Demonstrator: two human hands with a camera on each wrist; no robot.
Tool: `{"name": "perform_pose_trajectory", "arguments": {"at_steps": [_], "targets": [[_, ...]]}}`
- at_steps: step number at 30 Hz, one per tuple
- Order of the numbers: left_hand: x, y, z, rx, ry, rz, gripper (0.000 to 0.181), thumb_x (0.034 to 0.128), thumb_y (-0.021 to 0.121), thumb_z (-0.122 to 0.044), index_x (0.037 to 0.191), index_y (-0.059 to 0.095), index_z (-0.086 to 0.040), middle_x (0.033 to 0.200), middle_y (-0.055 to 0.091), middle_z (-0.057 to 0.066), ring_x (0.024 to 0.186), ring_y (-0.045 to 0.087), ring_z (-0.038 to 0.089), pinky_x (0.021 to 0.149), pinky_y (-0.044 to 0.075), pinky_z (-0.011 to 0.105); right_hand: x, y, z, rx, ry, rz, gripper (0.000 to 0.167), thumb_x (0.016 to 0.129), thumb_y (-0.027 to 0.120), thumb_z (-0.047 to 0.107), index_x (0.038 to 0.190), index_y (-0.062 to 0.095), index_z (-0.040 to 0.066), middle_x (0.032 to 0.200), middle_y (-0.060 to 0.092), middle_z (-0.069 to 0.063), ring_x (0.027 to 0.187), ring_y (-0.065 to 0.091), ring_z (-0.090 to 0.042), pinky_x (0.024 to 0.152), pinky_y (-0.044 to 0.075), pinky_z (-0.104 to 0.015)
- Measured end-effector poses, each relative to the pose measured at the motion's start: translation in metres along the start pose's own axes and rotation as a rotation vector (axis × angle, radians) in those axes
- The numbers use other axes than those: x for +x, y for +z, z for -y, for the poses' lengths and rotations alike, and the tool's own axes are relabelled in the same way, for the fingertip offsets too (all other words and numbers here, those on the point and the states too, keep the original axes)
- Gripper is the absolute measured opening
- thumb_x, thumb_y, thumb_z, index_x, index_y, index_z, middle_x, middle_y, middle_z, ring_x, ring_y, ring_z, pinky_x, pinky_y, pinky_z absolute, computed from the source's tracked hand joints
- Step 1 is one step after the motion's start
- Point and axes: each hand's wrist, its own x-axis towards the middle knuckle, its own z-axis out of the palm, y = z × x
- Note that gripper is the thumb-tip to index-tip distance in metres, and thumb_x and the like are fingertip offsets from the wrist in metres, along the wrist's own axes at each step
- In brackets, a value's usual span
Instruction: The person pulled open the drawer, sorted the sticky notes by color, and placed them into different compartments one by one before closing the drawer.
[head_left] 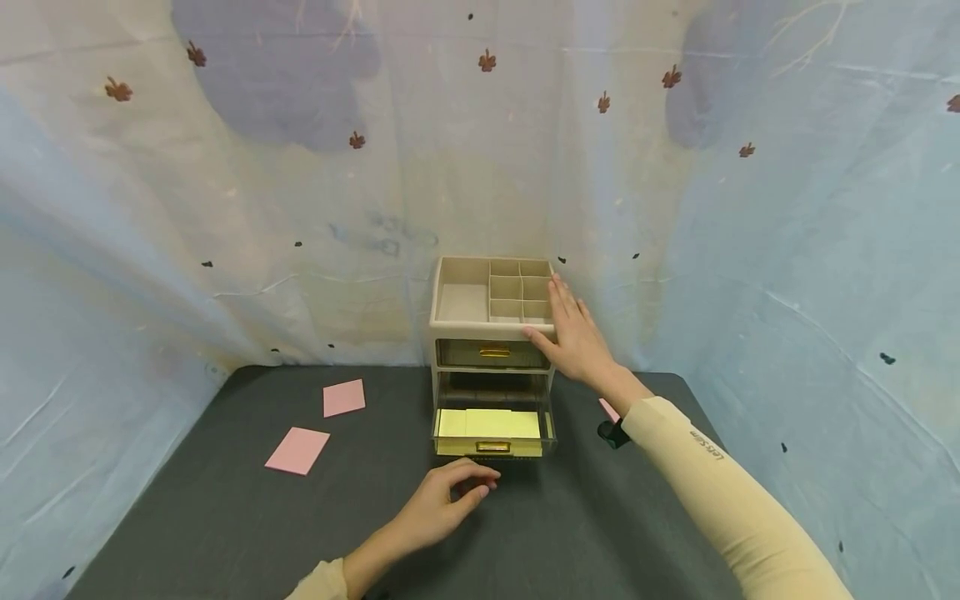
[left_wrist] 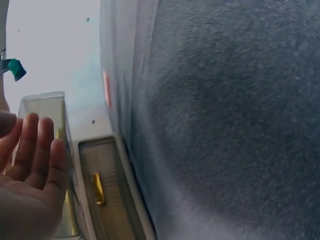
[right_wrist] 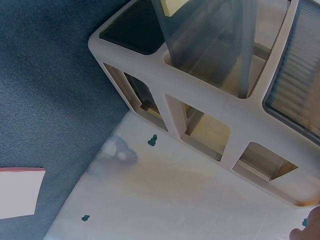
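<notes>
A beige desktop organizer point(head_left: 495, 331) with a compartmented top stands at the back of the table. Its clear middle drawer point(head_left: 549, 427) is pulled out and holds yellow sticky note pads point(head_left: 487, 423). Just in front of that drawer is my left hand point(head_left: 442, 500), fingers loosely bent and holding nothing; the left wrist view shows the hand point(left_wrist: 35, 185) beside the drawer. With fingers extended, my right hand point(head_left: 576, 337) rests on the organizer's top right edge. The upper drawer point(head_left: 457, 353), with a gold handle, is closed. Only fingertips point(right_wrist: 311, 227) show in the right wrist view.
Two pink sticky note pads point(head_left: 297, 451) point(head_left: 344, 397) lie on the dark table point(head_left: 225, 517), left of the organizer. Another pink pad point(head_left: 608, 408) is partly hidden by the right forearm. A patterned curtain point(head_left: 300, 192) hangs behind and on both sides.
</notes>
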Motion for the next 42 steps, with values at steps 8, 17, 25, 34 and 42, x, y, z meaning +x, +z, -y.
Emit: {"name": "perform_pose_trajectory", "arguments": {"at_steps": [8,17,25,34,42], "targets": [[0.005,0.006,0.004,-0.128,-0.143,0.001,0.024,0.1068,0.062,-0.021,0.128,0.072,-0.014,0.113,0.075,0.01,0.102,0.072,0.025,0.081,0.06,0.028,0.001,0.001,-0.002,-0.001,-0.007,-0.004,0.097,0.105,0.04,0.066,0.166,-0.002,0.003,0.175,-0.005,-0.011,0.161,0.005,-0.033,0.128,0.011,-0.056],[0.017,0.008,0.004,-0.323,-0.276,-0.096,0.03,0.1074,0.061,-0.022,0.126,0.071,0.0,0.104,0.076,0.011,0.088,0.072,0.019,0.075,0.061,0.034,0.0,0.002,-0.001,0.002,-0.006,-0.005,0.097,0.105,0.04,0.066,0.166,-0.004,0.004,0.175,-0.006,-0.011,0.161,0.004,-0.032,0.128,0.011,-0.057],[0.022,0.009,0.004,-0.372,-0.303,-0.148,0.041,0.1089,0.058,-0.03,0.12,0.071,0.007,0.101,0.076,0.014,0.087,0.073,0.02,0.074,0.06,0.026,0.0,0.001,-0.001,0.015,-0.008,-0.008,0.096,0.106,0.041,0.064,0.166,-0.002,0.003,0.175,-0.005,-0.011,0.161,0.002,-0.031,0.128,0.01,-0.056],[0.025,0.011,0.002,-0.411,-0.318,-0.197,0.045,0.1096,0.056,-0.031,0.118,0.071,0.011,0.096,0.076,0.013,0.087,0.074,0.023,0.075,0.06,0.026,-0.001,0.001,0.0,0.017,0.002,-0.013,0.096,0.106,0.044,0.062,0.167,-0.002,0.004,0.175,-0.006,-0.009,0.161,0.002,-0.03,0.128,0.01,-0.056],[0.028,0.011,0.001,-0.459,-0.334,-0.214,0.042,0.1096,0.057,-0.029,0.115,0.072,0.009,0.095,0.076,0.013,0.083,0.073,0.017,0.076,0.061,0.026,-0.002,0.001,0.0,0.024,0.003,-0.012,0.096,0.106,0.046,0.061,0.167,-0.003,0.004,0.175,-0.007,-0.008,0.161,0.002,-0.03,0.129,0.009,-0.055]]}}
